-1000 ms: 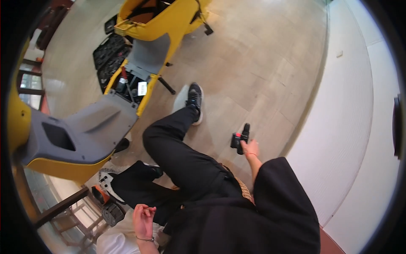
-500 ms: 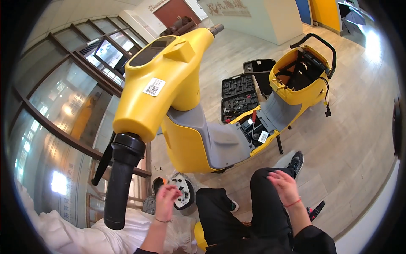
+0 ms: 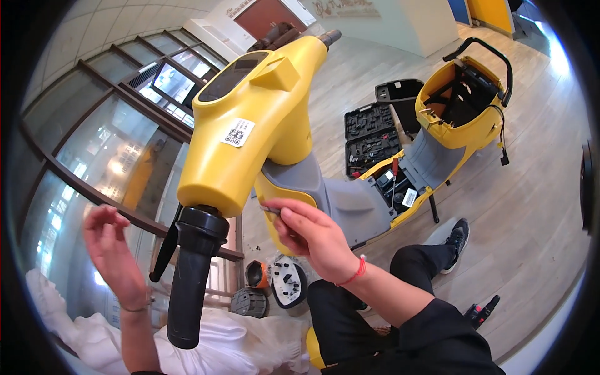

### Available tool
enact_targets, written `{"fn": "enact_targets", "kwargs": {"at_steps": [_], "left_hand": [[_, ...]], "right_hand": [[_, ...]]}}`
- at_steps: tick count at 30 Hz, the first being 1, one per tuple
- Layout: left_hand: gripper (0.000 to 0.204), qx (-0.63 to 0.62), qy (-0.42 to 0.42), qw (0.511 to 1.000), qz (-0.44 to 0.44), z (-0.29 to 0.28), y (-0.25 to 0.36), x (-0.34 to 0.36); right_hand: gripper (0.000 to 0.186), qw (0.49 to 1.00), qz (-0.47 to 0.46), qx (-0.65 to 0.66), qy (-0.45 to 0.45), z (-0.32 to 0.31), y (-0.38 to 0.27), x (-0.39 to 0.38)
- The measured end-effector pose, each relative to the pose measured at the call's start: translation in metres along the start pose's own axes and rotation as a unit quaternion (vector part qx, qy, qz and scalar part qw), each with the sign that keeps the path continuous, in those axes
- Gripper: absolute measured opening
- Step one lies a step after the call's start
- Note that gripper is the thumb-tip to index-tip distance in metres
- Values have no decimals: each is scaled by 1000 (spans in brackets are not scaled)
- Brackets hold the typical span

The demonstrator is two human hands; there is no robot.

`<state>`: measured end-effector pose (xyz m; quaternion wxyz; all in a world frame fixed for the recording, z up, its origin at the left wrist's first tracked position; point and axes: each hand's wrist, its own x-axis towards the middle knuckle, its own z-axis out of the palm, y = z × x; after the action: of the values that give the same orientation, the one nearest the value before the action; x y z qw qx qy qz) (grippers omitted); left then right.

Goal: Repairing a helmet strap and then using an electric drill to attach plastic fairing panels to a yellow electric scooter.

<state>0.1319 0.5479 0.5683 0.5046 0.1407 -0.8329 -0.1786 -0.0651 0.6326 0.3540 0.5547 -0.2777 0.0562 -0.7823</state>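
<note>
A yellow scooter stands in front of me, its front cover (image 3: 234, 162) bearing a white sticker. Toward me points its black handlebar grip (image 3: 186, 287), with a black brake lever (image 3: 165, 255) beside it. My right hand (image 3: 315, 240), red cord at the wrist, is raised just right of the grip, in front of the cover's lower edge. Between its thumb and fingertips is a small dark metal piece (image 3: 271, 209), too small to name. Left of the lever, my left hand (image 3: 114, 257) is in the air, fingers loosely bent and apart, holding nothing.
A black tool case (image 3: 370, 140) lies beyond the scooter. A red-handled screwdriver (image 3: 395, 169) rests in the uncovered footboard bay (image 3: 403, 187). Below the grip are a white-topped part with black knobs (image 3: 289, 281) and white sheeting (image 3: 212, 334). A black-and-red tool (image 3: 480, 314) lies right of my leg.
My right hand has moved left and up from above my knee to beside the grip. My left hand has gone left, past the grip to its far side. The view has shifted slightly.
</note>
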Motion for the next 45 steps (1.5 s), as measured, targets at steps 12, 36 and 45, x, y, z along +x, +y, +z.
{"fn": "enact_targets", "kwargs": {"at_steps": [12,36,45], "left_hand": [[45,77,-333,940,-6,127,26,36],[42,98,-313,944,-42,131,15,39],[41,107,-307,944,-55,130,16,39]], "right_hand": [[21,976,-119,179,-29,8,21,30],[19,989,-129,58,46,15,15,42],[16,985,-165,49,27,11,17,46]]}}
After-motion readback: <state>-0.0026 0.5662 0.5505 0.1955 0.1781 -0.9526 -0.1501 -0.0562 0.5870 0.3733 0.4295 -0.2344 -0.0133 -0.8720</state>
